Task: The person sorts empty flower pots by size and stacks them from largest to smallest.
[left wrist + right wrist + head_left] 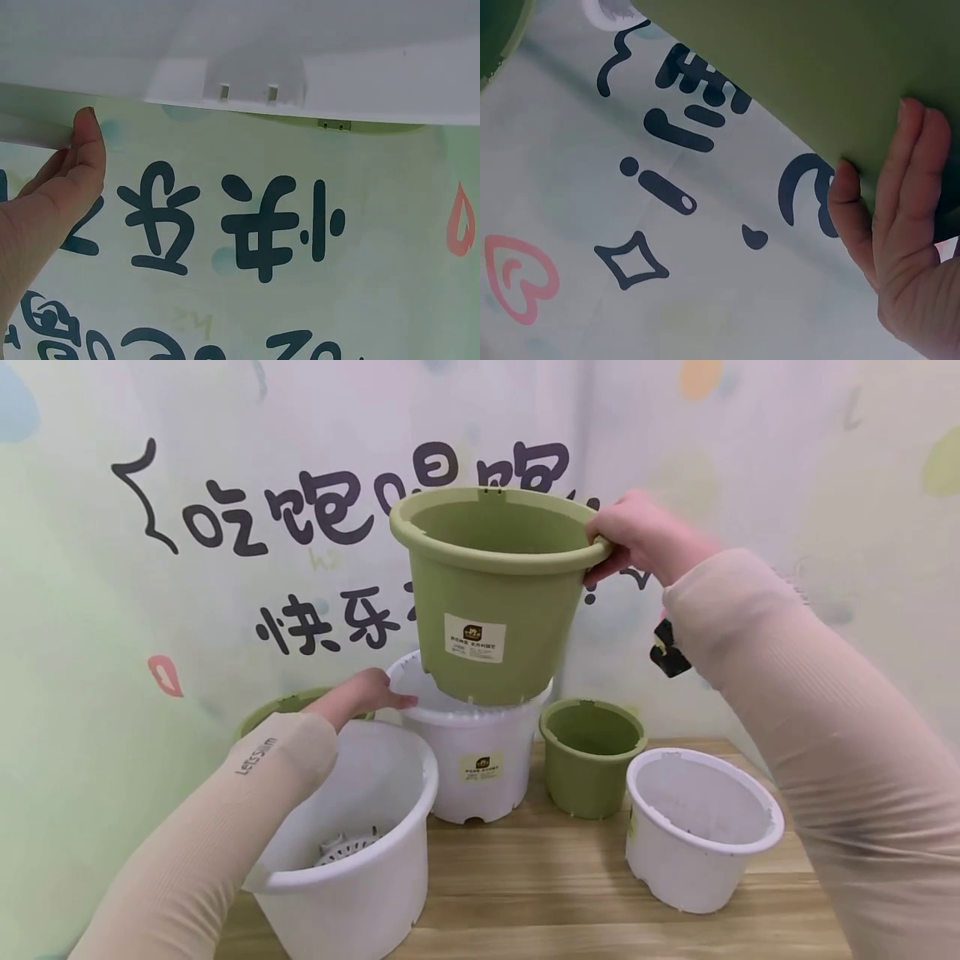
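Note:
A large green flower pot (498, 597) with a white label is raised in the air, tilted slightly. My right hand (637, 535) grips it by the right side of its rim; in the right wrist view the fingers (911, 172) lie along the outside wall. Below it stands a white flower pot (450, 764), also labelled, and the green pot's base overlaps its mouth in the head view. My left hand (363, 693) holds the left side of the white pot's rim, with the fingers at the edge in the left wrist view.
A large white pot (360, 902) with a slotted white piece (348, 847) inside stands front left, under my left forearm. Behind it is another green pot (288, 703). A smaller green pot (588, 785) and a smaller white pot (682, 872) stand right on the wooden table (525, 893).

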`<move>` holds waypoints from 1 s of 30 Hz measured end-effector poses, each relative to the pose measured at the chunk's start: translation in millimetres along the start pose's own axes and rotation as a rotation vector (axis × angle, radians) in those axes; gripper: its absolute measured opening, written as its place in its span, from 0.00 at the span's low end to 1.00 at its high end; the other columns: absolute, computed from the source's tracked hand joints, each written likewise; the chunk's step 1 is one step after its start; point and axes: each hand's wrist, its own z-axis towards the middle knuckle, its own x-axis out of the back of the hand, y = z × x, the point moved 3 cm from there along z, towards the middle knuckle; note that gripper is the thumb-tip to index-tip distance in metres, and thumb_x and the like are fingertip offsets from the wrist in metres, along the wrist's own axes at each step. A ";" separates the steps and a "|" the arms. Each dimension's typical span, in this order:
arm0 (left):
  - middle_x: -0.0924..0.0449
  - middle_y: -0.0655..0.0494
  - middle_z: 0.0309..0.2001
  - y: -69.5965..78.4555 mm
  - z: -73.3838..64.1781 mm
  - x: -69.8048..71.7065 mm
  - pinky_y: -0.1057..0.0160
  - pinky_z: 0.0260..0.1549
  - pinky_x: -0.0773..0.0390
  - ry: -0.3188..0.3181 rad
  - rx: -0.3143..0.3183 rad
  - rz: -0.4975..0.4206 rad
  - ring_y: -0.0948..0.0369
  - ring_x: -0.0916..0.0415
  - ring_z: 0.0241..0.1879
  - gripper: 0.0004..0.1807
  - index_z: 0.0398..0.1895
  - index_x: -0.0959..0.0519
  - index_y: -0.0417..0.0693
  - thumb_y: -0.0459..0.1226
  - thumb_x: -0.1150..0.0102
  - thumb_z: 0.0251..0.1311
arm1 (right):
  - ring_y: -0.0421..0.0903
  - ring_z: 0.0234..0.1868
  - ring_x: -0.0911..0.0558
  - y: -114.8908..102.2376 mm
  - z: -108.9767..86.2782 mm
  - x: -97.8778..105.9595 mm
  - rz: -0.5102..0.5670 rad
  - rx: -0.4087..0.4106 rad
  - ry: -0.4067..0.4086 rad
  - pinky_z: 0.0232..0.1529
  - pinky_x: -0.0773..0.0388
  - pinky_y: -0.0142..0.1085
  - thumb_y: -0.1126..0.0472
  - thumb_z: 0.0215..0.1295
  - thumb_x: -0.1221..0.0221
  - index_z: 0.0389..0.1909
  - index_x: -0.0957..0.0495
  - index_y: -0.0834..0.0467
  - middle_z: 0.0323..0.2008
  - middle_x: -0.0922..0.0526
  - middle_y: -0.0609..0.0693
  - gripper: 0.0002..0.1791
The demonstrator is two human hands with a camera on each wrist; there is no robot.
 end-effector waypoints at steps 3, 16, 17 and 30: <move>0.28 0.34 0.52 1.8 -0.8 -0.7 0.49 0.57 0.33 -0.012 -0.007 0.002 0.45 0.30 0.52 0.31 0.53 0.32 0.29 0.49 0.46 0.59 | 0.52 0.14 0.19 3.3 4.7 -5.4 0.025 0.015 0.017 0.27 0.18 0.43 0.75 0.50 0.58 0.27 0.39 0.64 0.22 0.30 0.53 0.05; 0.31 0.30 0.53 4.7 -2.2 2.4 0.49 0.57 0.34 -0.003 -0.034 0.031 0.43 0.31 0.53 0.35 0.55 0.36 0.24 0.48 0.46 0.59 | 0.51 0.10 0.22 22.2 26.6 -30.7 0.121 0.055 0.065 0.21 0.20 0.43 0.76 0.49 0.59 0.17 0.36 0.65 0.17 0.29 0.54 0.08; 0.32 0.30 0.54 4.6 -2.0 2.4 0.48 0.58 0.34 -0.006 -0.033 0.033 0.42 0.32 0.55 0.36 0.56 0.37 0.24 0.48 0.46 0.59 | 0.51 0.10 0.22 24.6 28.5 -33.4 0.127 0.056 0.065 0.20 0.20 0.43 0.76 0.49 0.59 0.17 0.35 0.65 0.16 0.29 0.54 0.08; 0.36 0.28 0.58 4.1 -0.5 2.2 0.47 0.60 0.39 -0.012 -0.030 0.019 0.39 0.38 0.59 0.39 0.59 0.41 0.23 0.48 0.45 0.59 | 0.51 0.12 0.20 60.4 45.3 -61.3 0.097 0.032 0.031 0.28 0.19 0.45 0.75 0.51 0.56 0.28 0.36 0.67 0.23 0.28 0.58 0.04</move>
